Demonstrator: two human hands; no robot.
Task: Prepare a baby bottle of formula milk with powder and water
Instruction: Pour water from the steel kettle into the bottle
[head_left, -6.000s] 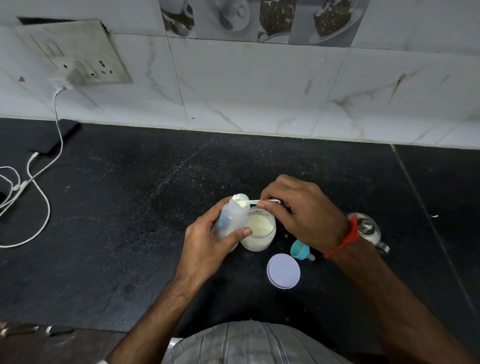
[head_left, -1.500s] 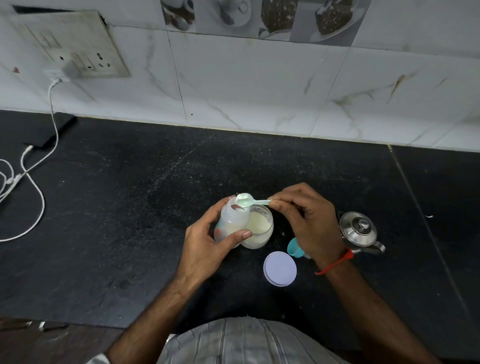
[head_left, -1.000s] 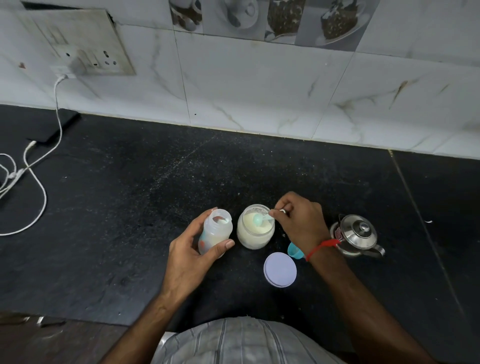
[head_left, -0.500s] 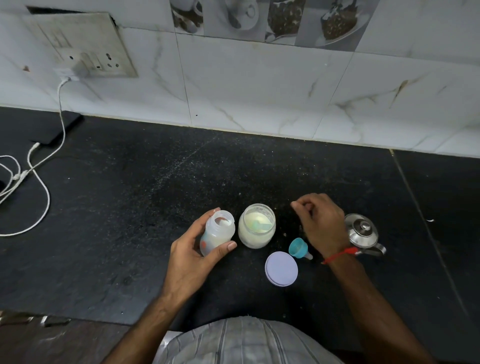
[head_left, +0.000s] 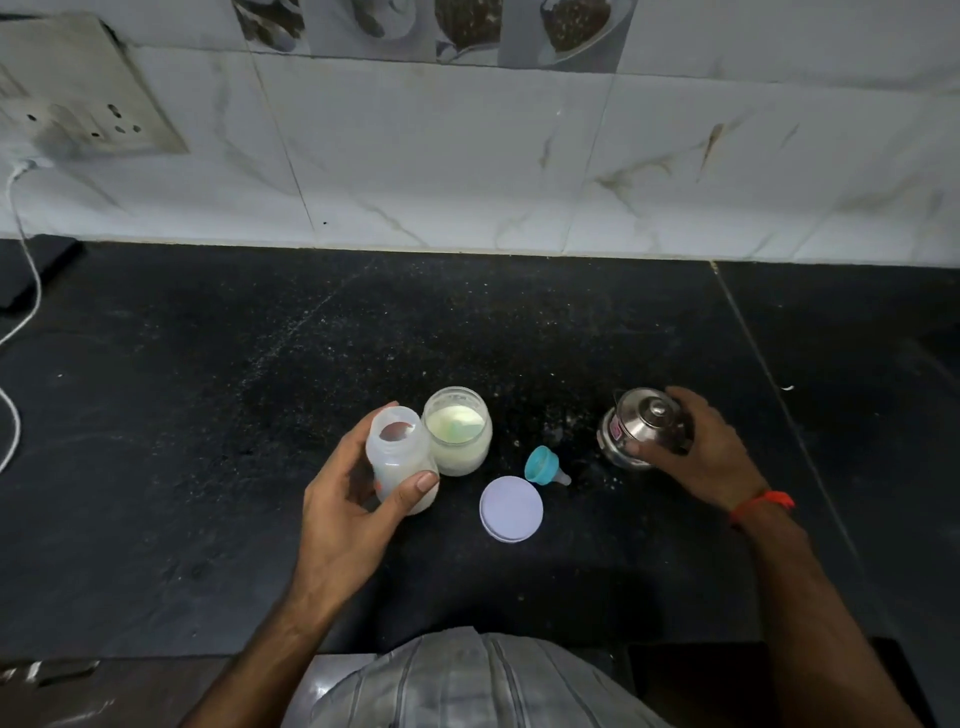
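Two slabs of black stone make up the worktop (head_left: 218, 415), meeting at a seam on the right, with a back wall of white marbled tiles (head_left: 441, 166) and a grimy socket plate (head_left: 78, 93) at upper left. A white cable (head_left: 21, 291) drops from the plate onto the worktop's left side.

Half a second ago the right hand (head_left: 696, 452) hovered with nothing in it between jar and kettle; now its fingers curl round the small steel kettle (head_left: 641, 428), lid on, at the right. The left hand (head_left: 353, 499) holds the open baby bottle (head_left: 400, 457) as before, thumb across its front, the bottle touching the powder jar (head_left: 457, 431). A pale green scoop (head_left: 457, 428) lies inside the jar on the powder, where it was already left.

Just in front of the jar lie its round white lid (head_left: 511, 509) and the teal bottle teat (head_left: 543, 465), on its side, between jar and kettle. Behind the group the worktop runs bare to the wall, and the left half is open up to the cable. The near edge sits close to the person's striped shirt (head_left: 467, 686).
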